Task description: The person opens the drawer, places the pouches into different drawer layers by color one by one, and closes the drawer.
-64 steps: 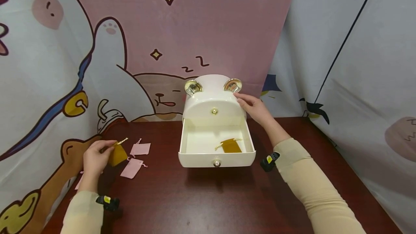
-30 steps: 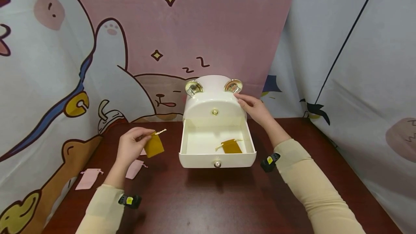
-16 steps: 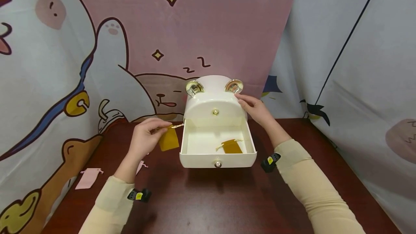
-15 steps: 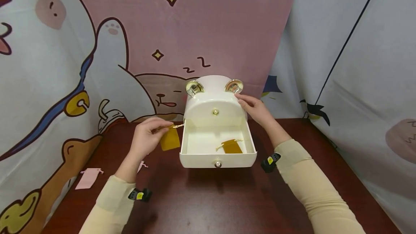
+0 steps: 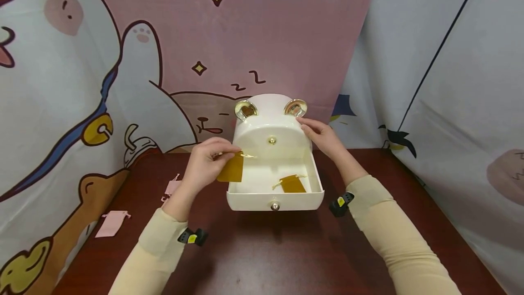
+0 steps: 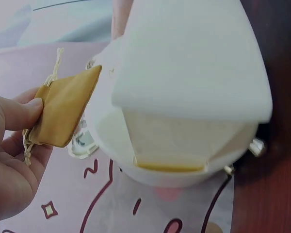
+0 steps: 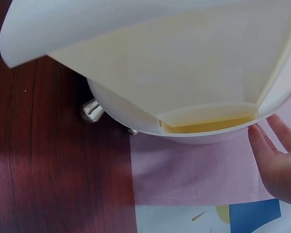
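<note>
My left hand (image 5: 204, 163) pinches a mustard-yellow drawstring pouch (image 5: 232, 170) by its top, and the pouch overlaps the left wall of the pulled-out drawer (image 5: 249, 201) in the head view. Thumb and fingers grip that pouch (image 6: 65, 107) near its cord in the left wrist view. A second mustard pouch (image 5: 293, 184) lies inside the drawer at the front right. The drawer belongs to a white rounded box (image 5: 270, 104) with two gold ears. My right hand (image 5: 325, 140) rests its fingertips on the box's right side, just below the right ear (image 5: 295, 108).
A pink drawstring pouch (image 5: 112, 223) lies on the dark red table (image 5: 262, 258) at the left. Another pink pouch (image 5: 172, 187) lies partly behind the left forearm. A cartoon-printed cloth (image 5: 282, 31) hangs close behind the box.
My left hand has carried the mustard pouch from the pink pouches on the left, rightward to the drawer's left wall. My right hand has stayed on the box.
</note>
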Tool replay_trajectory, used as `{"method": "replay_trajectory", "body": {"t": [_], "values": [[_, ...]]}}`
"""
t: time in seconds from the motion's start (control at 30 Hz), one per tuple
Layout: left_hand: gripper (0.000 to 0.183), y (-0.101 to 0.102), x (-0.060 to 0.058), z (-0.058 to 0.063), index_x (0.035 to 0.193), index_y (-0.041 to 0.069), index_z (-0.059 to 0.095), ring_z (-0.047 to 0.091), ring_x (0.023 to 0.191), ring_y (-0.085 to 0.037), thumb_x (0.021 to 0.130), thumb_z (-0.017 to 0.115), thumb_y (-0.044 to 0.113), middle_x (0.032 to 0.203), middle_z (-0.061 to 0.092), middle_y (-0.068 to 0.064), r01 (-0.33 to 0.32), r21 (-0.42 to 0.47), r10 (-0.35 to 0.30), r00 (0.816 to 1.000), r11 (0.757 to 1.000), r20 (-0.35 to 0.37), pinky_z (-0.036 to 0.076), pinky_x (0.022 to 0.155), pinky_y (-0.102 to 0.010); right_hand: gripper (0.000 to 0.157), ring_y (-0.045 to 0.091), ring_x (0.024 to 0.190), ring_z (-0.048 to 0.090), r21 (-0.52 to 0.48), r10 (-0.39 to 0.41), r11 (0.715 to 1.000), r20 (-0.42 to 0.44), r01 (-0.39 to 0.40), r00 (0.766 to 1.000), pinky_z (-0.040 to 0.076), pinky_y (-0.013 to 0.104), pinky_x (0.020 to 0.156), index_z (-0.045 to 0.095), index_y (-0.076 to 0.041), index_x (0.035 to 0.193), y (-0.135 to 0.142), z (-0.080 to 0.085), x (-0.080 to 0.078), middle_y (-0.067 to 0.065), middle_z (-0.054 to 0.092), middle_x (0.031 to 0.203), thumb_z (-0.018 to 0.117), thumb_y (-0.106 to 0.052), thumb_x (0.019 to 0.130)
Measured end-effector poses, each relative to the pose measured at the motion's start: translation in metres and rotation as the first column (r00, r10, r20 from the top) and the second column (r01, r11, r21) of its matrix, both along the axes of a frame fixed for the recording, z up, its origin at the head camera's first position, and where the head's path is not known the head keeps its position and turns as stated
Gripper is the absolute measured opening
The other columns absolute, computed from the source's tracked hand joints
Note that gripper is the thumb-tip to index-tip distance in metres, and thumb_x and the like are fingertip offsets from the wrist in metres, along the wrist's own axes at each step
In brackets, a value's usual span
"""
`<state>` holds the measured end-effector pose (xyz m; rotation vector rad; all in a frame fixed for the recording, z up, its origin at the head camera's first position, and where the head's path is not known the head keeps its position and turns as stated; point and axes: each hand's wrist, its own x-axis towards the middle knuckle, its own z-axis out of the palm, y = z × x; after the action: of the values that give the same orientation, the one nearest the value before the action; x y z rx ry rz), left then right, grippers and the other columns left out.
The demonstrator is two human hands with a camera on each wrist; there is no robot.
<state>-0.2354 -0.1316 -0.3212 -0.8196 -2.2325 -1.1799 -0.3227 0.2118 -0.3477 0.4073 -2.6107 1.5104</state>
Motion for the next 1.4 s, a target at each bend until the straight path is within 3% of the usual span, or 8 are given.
{"method": "replay_trajectory", "body": {"t": [0.2,0.57,0.9,1.2,1.4], "values": [[0.021,0.016,0.0,0.0,0.095,0.009,0.08,0.064,0.084,-0.016,0.083,0.075,-0.007,0.093,0.071,-0.002,0.027,0.027,-0.027,1.0,0.999,-0.003,0.054,0.069,-0.028,0.046,0.036,0.135,0.043,-0.023,0.009,1.0,0.009,-0.009,1.0,0.037,0.055,0.107,0.049,-0.018,0.148,0.0,0.001,0.0,0.01,0.045,0.151,0.053,-0.033,0.104],[0.017,0.043,-0.005,-0.012,0.093,0.008,0.08,0.065,0.088,-0.015,0.084,0.074,-0.006,0.092,0.073,-0.002,0.051,0.093,-0.052,0.998,0.994,0.017,0.055,0.075,-0.03,0.047,0.034,0.133,0.045,-0.016,0.002,1.0,0.009,-0.002,1.0,0.038,0.054,0.106,0.051,-0.019,0.147,-0.001,0.0,0.0,0.009,0.047,0.149,0.053,-0.036,0.103],[0.016,0.056,-0.01,-0.026,0.091,0.009,0.081,0.065,0.086,-0.015,0.084,0.075,-0.004,0.09,0.074,0.0,-0.014,0.065,0.011,0.999,0.998,0.044,0.054,0.074,-0.03,0.043,0.041,0.132,0.045,0.009,0.006,1.0,0.011,-0.006,1.0,0.039,0.055,0.106,0.047,-0.005,0.147,-0.014,0.026,0.024,0.02,0.045,0.148,0.049,-0.019,0.106],[0.015,0.065,-0.012,-0.033,0.092,0.01,0.081,0.065,0.086,-0.016,0.084,0.076,-0.002,0.09,0.074,0.0,-0.065,0.023,0.064,0.996,0.998,0.065,0.053,0.075,-0.03,0.046,0.036,0.132,0.046,-0.003,0.001,1.0,0.011,0.0,1.0,0.038,0.055,0.106,0.05,-0.017,0.147,-0.002,0.002,0.002,0.011,0.047,0.148,0.053,-0.034,0.103],[0.02,0.065,-0.013,-0.037,0.103,0.008,0.079,0.065,0.1,-0.021,0.083,0.078,0.002,0.104,0.072,-0.004,-0.046,-0.016,0.046,0.998,0.999,0.042,0.051,0.089,-0.037,0.049,0.034,0.131,0.047,0.006,-0.006,1.0,0.005,0.006,1.0,0.039,0.054,0.106,0.052,-0.021,0.146,0.0,-0.001,0.0,0.009,0.049,0.148,0.054,-0.042,0.102]]}}
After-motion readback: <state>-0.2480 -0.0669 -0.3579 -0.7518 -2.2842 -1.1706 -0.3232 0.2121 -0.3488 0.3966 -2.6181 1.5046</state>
